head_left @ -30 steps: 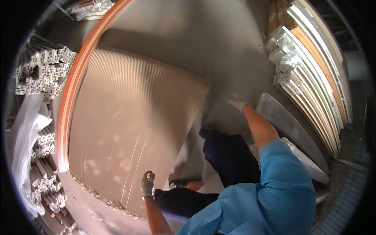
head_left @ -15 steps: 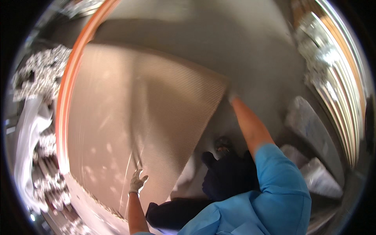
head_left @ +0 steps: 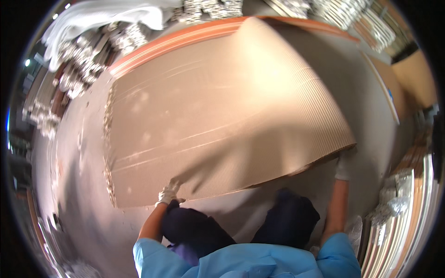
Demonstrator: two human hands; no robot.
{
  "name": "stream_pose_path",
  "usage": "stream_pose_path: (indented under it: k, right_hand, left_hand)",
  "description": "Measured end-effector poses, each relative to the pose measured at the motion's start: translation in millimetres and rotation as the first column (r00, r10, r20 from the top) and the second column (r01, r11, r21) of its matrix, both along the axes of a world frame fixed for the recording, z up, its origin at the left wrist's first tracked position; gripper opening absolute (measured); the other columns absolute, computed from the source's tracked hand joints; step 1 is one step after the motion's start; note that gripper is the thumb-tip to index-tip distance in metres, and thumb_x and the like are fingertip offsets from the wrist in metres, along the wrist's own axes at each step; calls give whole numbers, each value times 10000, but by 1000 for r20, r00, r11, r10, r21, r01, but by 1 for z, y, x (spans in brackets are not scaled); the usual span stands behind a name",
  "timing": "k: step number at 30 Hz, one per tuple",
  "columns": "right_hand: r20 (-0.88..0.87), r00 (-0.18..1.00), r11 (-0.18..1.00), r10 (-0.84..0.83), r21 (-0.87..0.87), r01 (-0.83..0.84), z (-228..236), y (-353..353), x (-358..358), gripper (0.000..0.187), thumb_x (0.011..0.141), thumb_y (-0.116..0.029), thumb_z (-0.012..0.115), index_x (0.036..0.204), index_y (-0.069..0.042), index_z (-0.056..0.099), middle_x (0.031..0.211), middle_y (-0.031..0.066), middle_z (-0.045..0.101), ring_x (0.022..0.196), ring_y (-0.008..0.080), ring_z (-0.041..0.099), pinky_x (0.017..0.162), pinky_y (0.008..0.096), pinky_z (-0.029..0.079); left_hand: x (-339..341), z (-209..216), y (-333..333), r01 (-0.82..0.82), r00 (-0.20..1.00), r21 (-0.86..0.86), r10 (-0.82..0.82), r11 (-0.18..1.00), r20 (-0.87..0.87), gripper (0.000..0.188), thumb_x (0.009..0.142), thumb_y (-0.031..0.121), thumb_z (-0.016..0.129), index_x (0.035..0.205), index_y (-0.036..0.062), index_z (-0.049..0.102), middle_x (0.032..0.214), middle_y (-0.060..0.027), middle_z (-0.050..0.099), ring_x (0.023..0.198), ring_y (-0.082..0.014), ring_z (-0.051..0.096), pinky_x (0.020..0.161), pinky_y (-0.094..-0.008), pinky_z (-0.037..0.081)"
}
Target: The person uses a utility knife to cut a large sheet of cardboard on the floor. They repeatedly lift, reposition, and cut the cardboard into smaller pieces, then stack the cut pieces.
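A big brown sheet of corrugated cardboard [head_left: 176,134] lies in front of me, with its right part bent up off the floor. At its near right corner is my right hand [head_left: 342,169] in a pale glove, closed on the edge; its fingers are partly hidden and blurred. My left hand [head_left: 169,193], in a white glove, rests at the near edge left of the middle, fingers stretched over the sheet and thumb apart. The sheet's left edge is ragged.
Orange long bars [head_left: 185,41] run along the sheet's far side. Bundled pale profiles [head_left: 127,39] and white plastic film [head_left: 106,14] lie beyond them. Long boards and strips [head_left: 408,217] stand at the right, below a brown panel [head_left: 415,81]. Grey floor [head_left: 79,157] shows at left.
My view has turned to the right. The cardboard's right side has come up into a curve, and my right hand has come nearer with the corner. The left hand stays at the near edge.
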State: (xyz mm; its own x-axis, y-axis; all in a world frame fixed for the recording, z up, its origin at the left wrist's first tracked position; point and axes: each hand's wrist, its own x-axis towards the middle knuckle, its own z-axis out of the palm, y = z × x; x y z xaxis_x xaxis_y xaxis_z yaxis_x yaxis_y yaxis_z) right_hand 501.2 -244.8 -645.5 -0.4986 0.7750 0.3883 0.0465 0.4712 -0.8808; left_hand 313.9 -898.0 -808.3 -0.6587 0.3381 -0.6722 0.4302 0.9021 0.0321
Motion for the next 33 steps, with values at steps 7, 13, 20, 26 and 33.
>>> stream_pose_path:
  k: [7, 13, 20, 26, 33]
  right_hand:
    - [129, 990, 765, 52, 633, -122, 192, -271, -103, 476, 587, -17, 623, 1063, -10, 616, 858, 180, 655, 800, 343, 653, 731, 410, 522]
    - [334, 923, -40, 192, 942, -333, 158, -524, -135, 308, 692, -199, 594, 916, 13, 603, 700, 63, 495, 643, 185, 462, 514, 337, 389]
    - [403, 411, 423, 818, 64, -904, 25, -487, -169, 653, 744, -322, 794, 1266, -42, 520, 1253, 161, 562, 1181, 296, 529, 1021, 379, 411]
    - [501, 616, 613, 608, -789, 36, -135, -339, -166, 876, 882, -715, 355, 1471, -70, 290, 1474, 195, 340, 1350, 314, 339, 1110, 396, 277]
    - [372, 655, 491, 658, -871, 2, -163, -332, -122, 1026, 792, -831, 299, 1506, -111, 142, 1516, 185, 229, 1393, 335, 250, 1113, 426, 274]
  left_hand:
    - [10, 17, -6, -19, 983, 364, 85, 931, -165, 668, 808, 499, 643, 1382, 213, 453, 1362, -152, 493, 1199, -388, 496, 1011, -448, 418]
    - [-81, 146, -53, -836, 477, 352, -242, -420, 845, 871, 884, 678, 412, 1428, 4, 322, 1303, -237, 508, 1129, -316, 573, 965, -419, 484]
    - [-46, 62, -201, -767, 425, 582, 465, -270, 776, 979, 782, 640, 641, 1468, 45, 276, 1443, -164, 391, 1337, -294, 356, 1107, -387, 297]
    - [-50, 37, -211, -695, 553, 674, 414, -250, 724, 1199, 592, 458, 864, 1478, 7, 193, 1362, -223, 465, 1284, -290, 428, 1098, -383, 303]
    - [-67, 61, -206, -578, 608, 812, 707, 84, 360, 1170, 557, 296, 904, 1455, -27, 226, 1330, -219, 505, 1245, -296, 477, 1054, -378, 375]
